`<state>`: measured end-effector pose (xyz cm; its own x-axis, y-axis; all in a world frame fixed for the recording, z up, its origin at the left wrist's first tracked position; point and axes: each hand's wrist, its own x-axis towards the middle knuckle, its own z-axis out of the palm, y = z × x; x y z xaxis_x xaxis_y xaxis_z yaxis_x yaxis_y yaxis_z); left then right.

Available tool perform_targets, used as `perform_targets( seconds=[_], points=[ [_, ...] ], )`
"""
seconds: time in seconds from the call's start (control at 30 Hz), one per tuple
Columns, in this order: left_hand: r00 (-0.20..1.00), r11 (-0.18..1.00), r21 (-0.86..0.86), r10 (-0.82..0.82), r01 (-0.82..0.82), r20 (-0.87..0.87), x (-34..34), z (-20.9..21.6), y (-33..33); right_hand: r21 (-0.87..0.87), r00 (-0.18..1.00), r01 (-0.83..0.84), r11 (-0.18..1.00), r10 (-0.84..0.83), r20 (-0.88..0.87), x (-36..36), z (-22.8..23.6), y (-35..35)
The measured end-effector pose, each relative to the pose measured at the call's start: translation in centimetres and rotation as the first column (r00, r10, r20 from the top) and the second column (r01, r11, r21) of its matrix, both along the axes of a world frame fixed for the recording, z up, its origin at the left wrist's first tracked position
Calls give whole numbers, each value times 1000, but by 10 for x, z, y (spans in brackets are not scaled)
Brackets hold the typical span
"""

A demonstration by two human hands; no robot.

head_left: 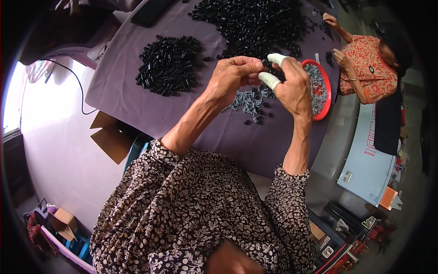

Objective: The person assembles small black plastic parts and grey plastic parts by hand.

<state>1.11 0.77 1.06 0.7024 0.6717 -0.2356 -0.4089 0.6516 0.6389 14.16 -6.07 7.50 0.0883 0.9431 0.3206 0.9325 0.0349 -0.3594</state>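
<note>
My left hand (pixel 232 76) is closed in a pinch, its fingertips meeting those of my right hand over the table. A small black plastic piece (pixel 265 64) shows at the fingertips. My right hand (pixel 294 89) wears pale cloth covers on its thumb and forefinger; these are bent together around dark pieces whose exact shape is hidden. Just beneath both hands lies a loose pile of grey screws (pixel 248 104), with a few black pieces among them. To the right, a red plate (pixel 326 102) holds many more grey screws.
A large heap of black pieces (pixel 255 25) covers the far table, and a smaller heap (pixel 168 66) lies to the left. Another person (pixel 372 68) sits at the right edge, hands at the table. An open cardboard box (pixel 109 139) stands below the table's left side.
</note>
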Motion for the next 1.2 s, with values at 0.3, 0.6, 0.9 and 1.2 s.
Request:
perform_targets(
  seconds=[0.3, 0.6, 0.9, 1.2],
  points=[
    [1000, 1000, 3, 4, -4, -20, 5, -8, -8, -44, 909, -142, 989, 148, 389, 2, -11, 6],
    [989, 990, 32, -133, 135, -60, 2, -14, 1, -97, 907, -218, 971, 238, 346, 16, -23, 4],
    [992, 987, 138, -74, 88, -105, 7, -13, -10, -19, 891, -177, 984, 169, 421, 9, -25, -2],
    [978, 981, 60, -176, 183, -114, 12, -15, -12, 7, 918, -150, 989, 137, 373, 20, -38, -17]
  ],
)
